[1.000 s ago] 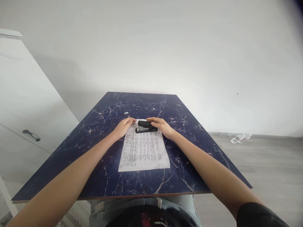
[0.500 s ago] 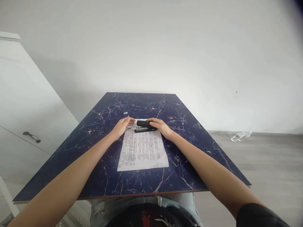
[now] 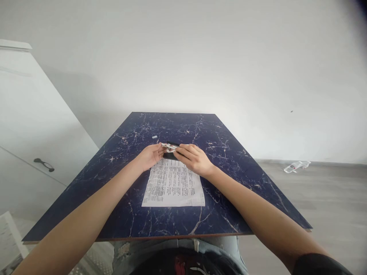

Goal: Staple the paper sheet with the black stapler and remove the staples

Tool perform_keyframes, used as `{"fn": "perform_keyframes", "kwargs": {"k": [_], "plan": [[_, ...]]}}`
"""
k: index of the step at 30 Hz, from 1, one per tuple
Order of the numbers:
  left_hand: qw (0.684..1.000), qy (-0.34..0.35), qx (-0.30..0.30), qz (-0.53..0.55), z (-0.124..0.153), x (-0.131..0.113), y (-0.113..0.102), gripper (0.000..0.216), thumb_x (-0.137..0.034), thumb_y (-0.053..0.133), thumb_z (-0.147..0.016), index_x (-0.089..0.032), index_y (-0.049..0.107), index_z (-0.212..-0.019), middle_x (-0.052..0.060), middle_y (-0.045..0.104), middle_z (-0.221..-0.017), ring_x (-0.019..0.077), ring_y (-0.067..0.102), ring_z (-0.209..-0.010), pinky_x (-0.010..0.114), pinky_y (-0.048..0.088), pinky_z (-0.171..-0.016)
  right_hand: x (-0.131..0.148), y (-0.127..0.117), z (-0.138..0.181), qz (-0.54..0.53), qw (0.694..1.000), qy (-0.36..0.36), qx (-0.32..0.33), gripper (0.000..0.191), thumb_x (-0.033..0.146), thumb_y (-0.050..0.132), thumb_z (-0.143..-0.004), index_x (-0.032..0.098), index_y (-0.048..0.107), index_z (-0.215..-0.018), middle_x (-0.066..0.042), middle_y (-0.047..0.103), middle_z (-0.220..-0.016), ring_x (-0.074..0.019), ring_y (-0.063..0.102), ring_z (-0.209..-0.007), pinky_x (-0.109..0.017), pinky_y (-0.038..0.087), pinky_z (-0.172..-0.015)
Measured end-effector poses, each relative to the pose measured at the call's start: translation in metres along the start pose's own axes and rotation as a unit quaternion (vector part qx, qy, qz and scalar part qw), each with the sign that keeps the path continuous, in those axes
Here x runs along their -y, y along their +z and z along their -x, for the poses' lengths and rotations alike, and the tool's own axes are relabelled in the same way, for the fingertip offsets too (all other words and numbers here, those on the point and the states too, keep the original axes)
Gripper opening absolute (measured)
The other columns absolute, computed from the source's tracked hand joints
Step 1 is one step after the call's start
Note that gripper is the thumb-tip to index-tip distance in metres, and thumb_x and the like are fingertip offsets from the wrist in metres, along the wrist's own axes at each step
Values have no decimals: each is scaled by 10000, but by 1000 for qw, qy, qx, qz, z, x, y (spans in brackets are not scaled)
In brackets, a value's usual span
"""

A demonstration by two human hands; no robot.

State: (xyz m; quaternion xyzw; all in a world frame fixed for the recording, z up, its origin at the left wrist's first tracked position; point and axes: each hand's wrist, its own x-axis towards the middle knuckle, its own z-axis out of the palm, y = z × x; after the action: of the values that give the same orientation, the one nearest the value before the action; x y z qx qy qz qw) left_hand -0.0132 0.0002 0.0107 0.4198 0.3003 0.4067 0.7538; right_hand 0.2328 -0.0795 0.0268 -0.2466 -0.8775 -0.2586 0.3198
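A printed paper sheet (image 3: 172,185) lies flat on a dark blue marbled table (image 3: 223,152). At the sheet's far edge a black stapler (image 3: 170,149) with a shiny metal part is lifted slightly off the paper. My left hand (image 3: 149,156) pinches its left end, fingers closed. My right hand (image 3: 193,159) grips the stapler's right side from above, fingers curled round it and hiding most of its body.
A tiny pale scrap (image 3: 154,136) lies on the table beyond the hands. A white cabinet (image 3: 34,126) with a dark handle (image 3: 43,164) stands at the left. A plastic bottle (image 3: 295,166) lies on the grey floor by the wall at the right.
The stapler lay on the paper's top edge under my right hand; now both hands hold it raised, its metal part showing. My right hand shifted left and nearer.
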Motion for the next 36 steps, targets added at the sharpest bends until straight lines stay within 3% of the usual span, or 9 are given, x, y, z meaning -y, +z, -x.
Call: {"fn": "perform_keyframes", "kwargs": {"k": [4,7,11,13,15,20,26,30,36], "plan": [[999,-1,-32,-34,-2,3,-4,157,-114,604,-981,-91,759,-1002,146,744,-1078,207,726,-990,342,589,-994,6,-3,-3,5,999,-10,39,369,59,522,-1015,231,634,-1321,-88,705,-1314,-257,612,-1273,-431,547,-971],[993,4,-99,-70,-3,3,-8,161,-30,603,-945,-104,746,-954,148,751,-1080,219,738,-1034,383,576,-1052,9,-1,-5,-30,989,146,-19,317,91,552,-995,237,677,-1247,-84,737,-1240,-273,657,-1182,-466,544,-945],[953,168,-199,-157,1,2,-8,88,-121,613,-973,-135,698,-989,137,760,-1037,229,765,-979,449,604,-1015,10,2,-4,-140,880,449,-70,228,253,741,-880,209,728,-1104,-78,771,-1003,-260,704,-881,-427,563,-790],[909,280,-228,-209,5,1,-2,100,-221,617,-991,-156,670,-1045,124,760,-1050,224,771,-955,451,618,-979,10,4,-2,-200,832,516,-40,239,275,785,-821,215,749,-1049,-56,772,-933,-242,700,-813,-382,552,-725],[877,344,-222,-252,11,-1,6,171,-312,629,-992,-173,644,-1090,117,764,-1060,225,776,-930,436,635,-928,10,9,2,-227,812,538,-2,218,284,802,-789,221,766,-995,-42,770,-891,-236,695,-792,-367,536,-710],[878,324,-135,-326,28,-4,33,319,-444,719,-930,-209,614,-1117,95,786,-976,245,786,-838,387,661,-772,9,17,6,-253,819,511,58,215,288,843,-762,212,762,-946,-41,760,-883,-229,685,-793,-369,535,-738],[882,259,-50,-390,42,-1,52,364,-475,795,-857,-245,615,-1075,46,796,-900,248,776,-780,387,636,-739,15,3,-5,-268,900,340,-51,489,431,784,-887,243,652,-1319,-89,688,-1121,-228,641,-963,-398,570,-850],[899,228,-30,-373,44,5,59,318,-429,820,-831,-252,608,-989,27,787,-837,227,724,-677,346,566,-643,21,2,-11,-310,920,223,-88,308,354,720,-955,263,709,-1250,-67,646,-1068,-193,644,-931,-367,598,-816],[912,206,0,-355,43,5,58,271,-406,803,-852,-264,607,-971,38,782,-851,239,705,-686,366,551,-649,21,4,-9,-316,916,224,-102,206,235,645,-995,275,746,-1170,-66,653,-1114,-176,667,-906,-362,618,-764]]}}
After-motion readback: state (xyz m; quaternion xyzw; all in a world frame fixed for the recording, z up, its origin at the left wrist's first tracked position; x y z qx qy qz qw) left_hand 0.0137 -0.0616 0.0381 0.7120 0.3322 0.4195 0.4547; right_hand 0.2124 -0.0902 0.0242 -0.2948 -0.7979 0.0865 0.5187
